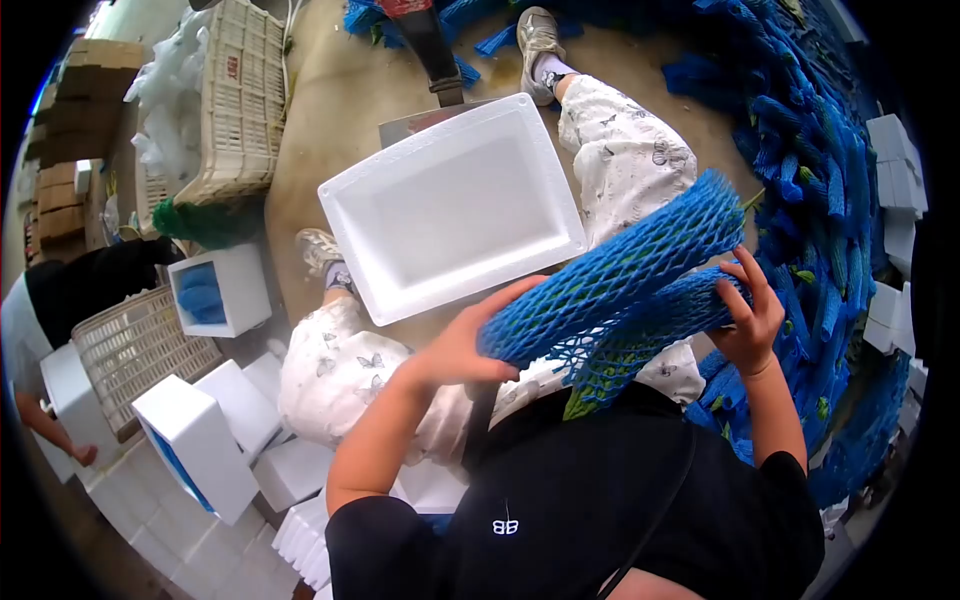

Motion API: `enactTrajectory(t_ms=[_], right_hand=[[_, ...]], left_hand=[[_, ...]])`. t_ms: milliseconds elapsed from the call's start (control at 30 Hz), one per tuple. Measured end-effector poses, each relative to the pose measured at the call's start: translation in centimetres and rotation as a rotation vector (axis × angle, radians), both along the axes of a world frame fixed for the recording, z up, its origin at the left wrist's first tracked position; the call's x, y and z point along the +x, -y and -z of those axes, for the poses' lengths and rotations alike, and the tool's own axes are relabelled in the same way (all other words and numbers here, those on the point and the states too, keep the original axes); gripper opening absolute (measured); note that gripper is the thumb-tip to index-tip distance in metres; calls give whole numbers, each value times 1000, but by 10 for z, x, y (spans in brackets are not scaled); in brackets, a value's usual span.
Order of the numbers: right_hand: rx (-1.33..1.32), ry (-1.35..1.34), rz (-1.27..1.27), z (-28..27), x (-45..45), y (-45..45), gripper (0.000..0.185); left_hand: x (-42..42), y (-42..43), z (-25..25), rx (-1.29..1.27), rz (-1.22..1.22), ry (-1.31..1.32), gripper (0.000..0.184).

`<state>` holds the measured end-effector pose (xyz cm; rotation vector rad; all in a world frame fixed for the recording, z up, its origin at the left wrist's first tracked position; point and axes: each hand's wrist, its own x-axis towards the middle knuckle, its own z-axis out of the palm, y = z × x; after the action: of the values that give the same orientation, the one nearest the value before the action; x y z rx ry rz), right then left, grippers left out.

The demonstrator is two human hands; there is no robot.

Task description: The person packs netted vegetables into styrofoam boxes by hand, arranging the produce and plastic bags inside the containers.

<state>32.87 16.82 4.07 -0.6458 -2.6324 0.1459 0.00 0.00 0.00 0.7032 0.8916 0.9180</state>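
A black short-sleeved T-shirt (590, 475) with one small white emblem fills the bottom of the frame, right under the wearer's chin. Just above it I count two long rolls in blue plastic netting, green showing through the mesh: an upper roll (620, 270) and a lower roll (650, 325), side by side at centre right. The left hand (462, 338) is curved partway open around the upper roll's near end; the right hand (748, 318), fingers bent, has its fingertips on the lower roll's far end.

One shallow, rectangular white foam box (355, 250) sits at upper centre, between two legs in white butterfly-print trousers (630, 135). Down the right side runs a heap of blue-netted bundles (790, 190), too many to count. Two cream slatted plastic crates stand at left, one at upper left (240, 100), one lower (140, 345). Another person's single bare arm (50, 425) shows at the left edge.
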Motion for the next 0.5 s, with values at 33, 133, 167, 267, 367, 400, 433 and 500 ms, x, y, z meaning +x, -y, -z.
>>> enactTrajectory(t_ms=[33,133,167,267,367,400,433,500], right_hand=[[23,-13,-29,-18,-2,-3,52],[-86,-43,-73,-12,-74,-33,58],[-127,15,-60,-20,-84,-42,61],[-236,256,-43,-14,-124,-44,68],[-365,417,-91,39,-179,-25,68],[-445,463,-75,63,-199,-20,67],[-529,506,-62,91,-221,-15,65],[-420,361,-96,158,-266,-7,59]], left_hand=[[-7,2,-4,-20,-37,61,93],[-98,-11,14,-178,-161,200,91],[-112,-18,25,-160,-211,201,91],[-151,-29,26,-196,-230,-252,85],[-189,-28,18,37,-266,-549,86],[-196,-25,6,-1,-338,-509,89],[-202,-19,-7,-43,-409,-474,92],[-220,1,-18,-102,-536,-382,98]])
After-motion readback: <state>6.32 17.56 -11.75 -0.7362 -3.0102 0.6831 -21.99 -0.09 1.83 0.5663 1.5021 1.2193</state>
